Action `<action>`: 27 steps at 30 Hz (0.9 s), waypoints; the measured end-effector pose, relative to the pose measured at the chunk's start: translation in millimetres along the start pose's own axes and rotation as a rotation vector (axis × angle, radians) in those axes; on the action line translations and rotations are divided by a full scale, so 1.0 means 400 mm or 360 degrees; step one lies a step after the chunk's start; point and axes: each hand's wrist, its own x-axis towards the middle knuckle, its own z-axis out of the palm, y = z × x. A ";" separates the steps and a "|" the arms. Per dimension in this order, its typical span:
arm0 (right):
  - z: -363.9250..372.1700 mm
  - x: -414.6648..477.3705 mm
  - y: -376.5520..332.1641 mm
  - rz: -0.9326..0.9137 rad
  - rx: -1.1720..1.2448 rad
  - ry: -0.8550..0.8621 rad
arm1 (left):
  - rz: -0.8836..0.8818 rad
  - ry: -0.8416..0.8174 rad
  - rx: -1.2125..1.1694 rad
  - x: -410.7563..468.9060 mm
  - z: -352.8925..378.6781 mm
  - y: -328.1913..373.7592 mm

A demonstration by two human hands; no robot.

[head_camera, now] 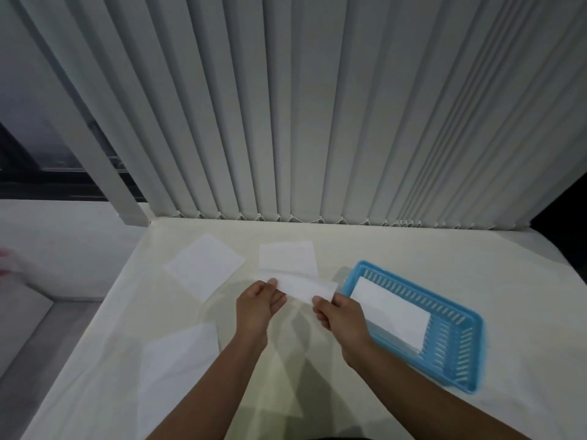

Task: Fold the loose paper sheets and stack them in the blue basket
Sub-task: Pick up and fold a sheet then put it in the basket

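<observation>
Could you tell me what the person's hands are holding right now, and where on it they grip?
A folded paper strip, pinched at its two ends: left hand at one end, right hand at the other.

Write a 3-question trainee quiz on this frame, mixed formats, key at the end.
1. True or false: the blue basket already holds a folded sheet.
2. Multiple choice: the narrow paper strip is held by A) the left hand alone, B) the right hand alone, C) both hands, one at each end.
3. Fill in: apart from the held strip and the one in the basket, ___ sheets lie on the table.

Key:
1. True.
2. C.
3. Three: the far-left sheet, the sheet behind the hands, and the near-left sheet.
</observation>
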 end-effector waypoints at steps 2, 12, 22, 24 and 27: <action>-0.032 -0.001 -0.001 -0.0046 0.0010 0.0044 | -0.0032 -0.0023 -0.0109 0.015 0.019 0.012; -0.259 0.039 0.008 0.0107 0.0405 0.0287 | -0.0140 -0.0330 0.0074 0.007 0.186 -0.035; -0.452 0.069 0.097 0.0111 -0.0104 0.0469 | 0.0120 -0.0159 0.1133 0.005 0.274 -0.116; -0.473 0.070 0.115 0.0130 -0.0147 0.0470 | 0.0227 -0.0211 0.1359 0.009 0.278 -0.131; -0.488 0.076 0.132 0.0144 -0.0171 0.0464 | 0.0336 -0.0322 0.1614 0.019 0.286 -0.153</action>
